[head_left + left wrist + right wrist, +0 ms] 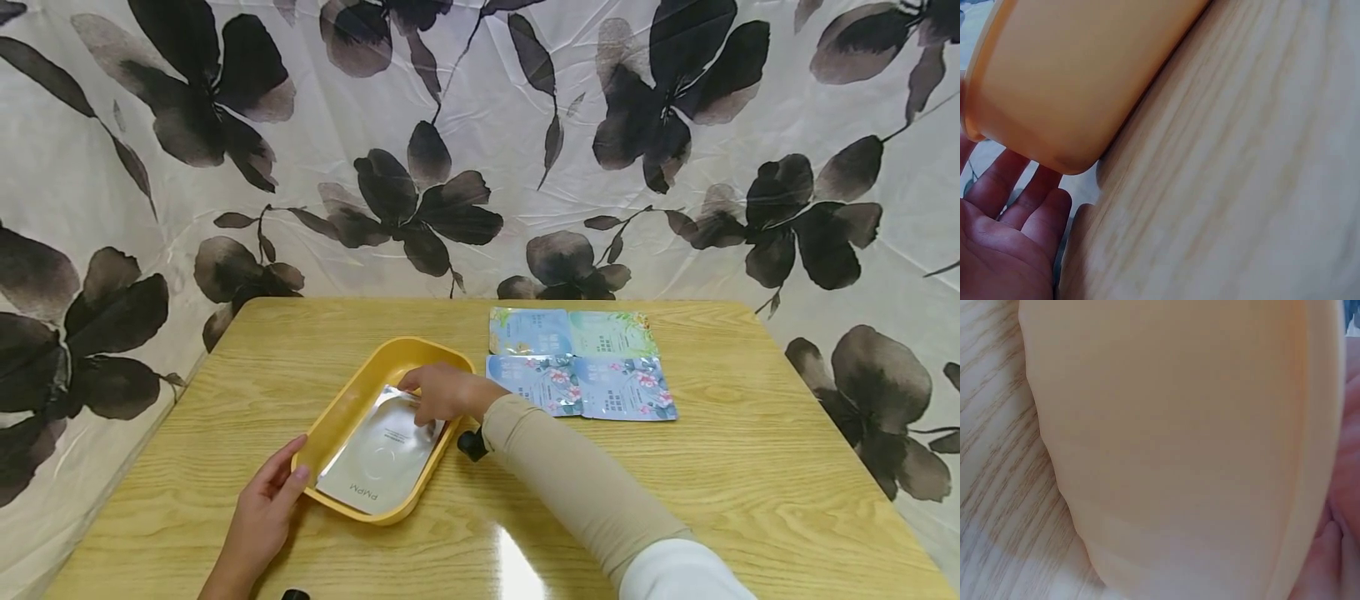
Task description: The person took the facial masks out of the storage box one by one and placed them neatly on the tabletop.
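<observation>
A yellow plastic tray (334,415) stands at a slant on the table, holding silvery-white sheet mask packets (378,467) marked PMPM. At the tray's near left corner my left hand (264,506) grips the rim, thumb on top and fingers along the outer wall. The left wrist view shows that hand's fingers (999,181) against the tray's outside. My right hand (447,392) reaches over the far right rim and pinches the far end of the packets; its fingertips are partly hidden. In the right wrist view the tray wall (1172,444) covers most of that hand.
Right of the tray, several blue and green floral mask packets (626,389) lie in two rows on the wooden table (735,467). A black wrist device (472,445) sits under my right wrist. A floral curtain (525,150) hangs behind the table.
</observation>
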